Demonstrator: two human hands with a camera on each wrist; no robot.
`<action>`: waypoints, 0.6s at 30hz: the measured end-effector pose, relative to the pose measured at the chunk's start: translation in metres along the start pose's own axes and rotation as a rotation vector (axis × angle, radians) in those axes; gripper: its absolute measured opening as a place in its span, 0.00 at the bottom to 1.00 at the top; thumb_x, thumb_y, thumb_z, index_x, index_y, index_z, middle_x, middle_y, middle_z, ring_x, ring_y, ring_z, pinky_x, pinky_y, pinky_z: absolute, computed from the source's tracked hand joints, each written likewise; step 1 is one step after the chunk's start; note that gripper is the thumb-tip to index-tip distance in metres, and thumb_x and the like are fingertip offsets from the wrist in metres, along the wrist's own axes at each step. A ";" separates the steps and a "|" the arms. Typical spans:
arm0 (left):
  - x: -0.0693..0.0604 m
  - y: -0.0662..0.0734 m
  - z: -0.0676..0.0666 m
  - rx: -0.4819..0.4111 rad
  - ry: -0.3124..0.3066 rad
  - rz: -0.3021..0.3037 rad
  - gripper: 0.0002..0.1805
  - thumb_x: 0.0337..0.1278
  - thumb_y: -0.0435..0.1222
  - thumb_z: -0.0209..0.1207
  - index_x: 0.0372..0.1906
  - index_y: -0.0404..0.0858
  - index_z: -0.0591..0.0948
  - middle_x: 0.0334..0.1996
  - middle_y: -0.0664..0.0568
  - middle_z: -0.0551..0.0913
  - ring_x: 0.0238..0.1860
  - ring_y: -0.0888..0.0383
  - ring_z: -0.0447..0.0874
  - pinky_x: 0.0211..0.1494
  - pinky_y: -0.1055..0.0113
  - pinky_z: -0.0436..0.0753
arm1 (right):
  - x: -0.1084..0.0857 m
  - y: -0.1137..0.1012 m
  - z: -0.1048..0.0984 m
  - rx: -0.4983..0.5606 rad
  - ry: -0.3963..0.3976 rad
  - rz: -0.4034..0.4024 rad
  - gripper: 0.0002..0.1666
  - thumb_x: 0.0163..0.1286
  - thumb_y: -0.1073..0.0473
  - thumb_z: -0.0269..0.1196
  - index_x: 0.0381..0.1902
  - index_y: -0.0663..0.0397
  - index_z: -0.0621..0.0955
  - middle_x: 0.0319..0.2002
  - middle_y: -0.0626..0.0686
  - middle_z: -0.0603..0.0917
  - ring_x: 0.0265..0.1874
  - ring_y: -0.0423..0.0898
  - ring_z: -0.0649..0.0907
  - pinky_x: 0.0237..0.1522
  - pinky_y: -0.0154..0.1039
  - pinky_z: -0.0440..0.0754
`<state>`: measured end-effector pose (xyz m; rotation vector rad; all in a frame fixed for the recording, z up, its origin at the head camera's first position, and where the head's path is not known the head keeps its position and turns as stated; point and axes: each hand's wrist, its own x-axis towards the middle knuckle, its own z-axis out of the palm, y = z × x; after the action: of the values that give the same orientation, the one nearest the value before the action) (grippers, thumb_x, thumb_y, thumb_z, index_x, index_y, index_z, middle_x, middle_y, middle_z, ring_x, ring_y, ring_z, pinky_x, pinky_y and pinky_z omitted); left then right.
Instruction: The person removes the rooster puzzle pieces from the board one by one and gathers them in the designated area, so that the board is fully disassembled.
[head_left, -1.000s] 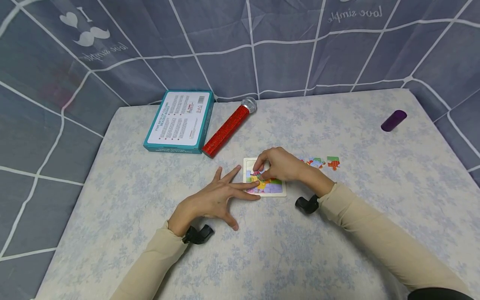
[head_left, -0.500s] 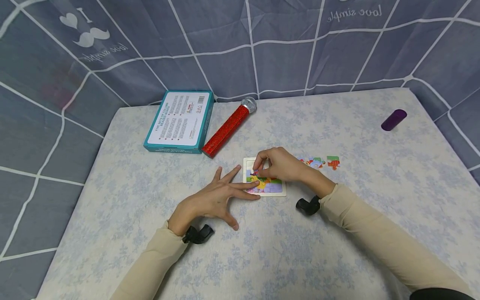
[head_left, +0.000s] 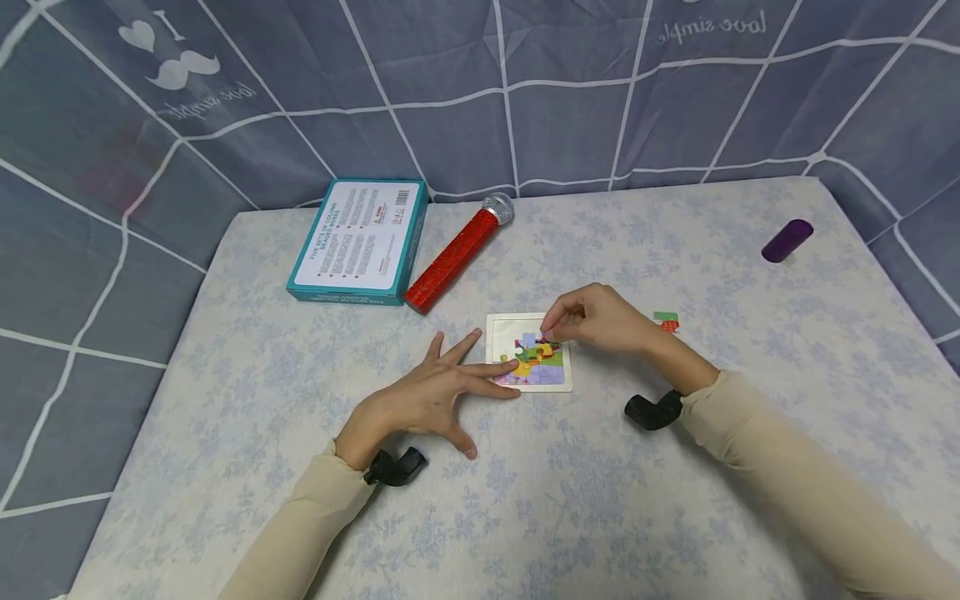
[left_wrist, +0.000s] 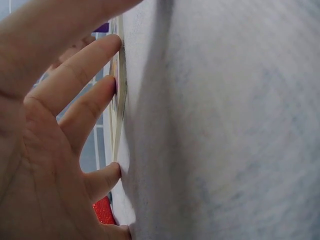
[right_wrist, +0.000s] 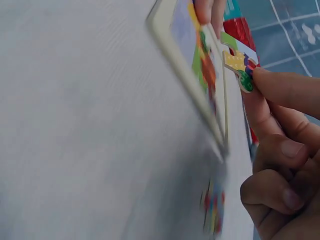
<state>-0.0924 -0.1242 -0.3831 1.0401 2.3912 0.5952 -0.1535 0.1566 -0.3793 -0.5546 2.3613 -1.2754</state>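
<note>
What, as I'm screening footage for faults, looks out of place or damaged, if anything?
The lettering on the hanging cloth reads mirror-reversed, as if seen from behind. Otherwise nothing stands out: the part-filled puzzle tray shows no obvious damage, and nothing looks spilled.

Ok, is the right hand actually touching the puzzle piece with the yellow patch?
Touching. The right wrist view shows it: the right hand pinches the puzzle piece by one edge, a fingertip overlapping its printed face.
</note>
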 end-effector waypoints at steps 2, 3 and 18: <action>0.000 0.000 0.000 -0.003 -0.002 -0.003 0.47 0.26 0.49 0.82 0.64 0.59 0.78 0.74 0.64 0.60 0.77 0.44 0.28 0.67 0.33 0.24 | -0.009 0.005 -0.006 -0.019 0.007 0.036 0.04 0.63 0.60 0.69 0.36 0.53 0.88 0.32 0.48 0.88 0.29 0.45 0.79 0.34 0.39 0.73; 0.000 0.000 0.000 -0.005 -0.005 -0.004 0.47 0.26 0.49 0.82 0.64 0.59 0.78 0.74 0.64 0.60 0.77 0.44 0.28 0.67 0.33 0.24 | -0.013 0.007 -0.009 -0.029 0.010 0.050 0.05 0.63 0.60 0.69 0.36 0.53 0.88 0.32 0.48 0.88 0.30 0.45 0.80 0.35 0.39 0.74; -0.001 -0.003 0.003 -0.007 0.005 0.021 0.47 0.26 0.49 0.82 0.65 0.57 0.77 0.74 0.64 0.58 0.77 0.44 0.27 0.67 0.32 0.24 | -0.053 0.027 -0.030 -0.097 0.074 0.180 0.06 0.60 0.59 0.70 0.36 0.51 0.88 0.32 0.47 0.88 0.31 0.44 0.78 0.33 0.35 0.73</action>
<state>-0.0922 -0.1264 -0.3870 1.0631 2.3837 0.6139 -0.1286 0.2186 -0.3788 -0.3193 2.4809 -1.1254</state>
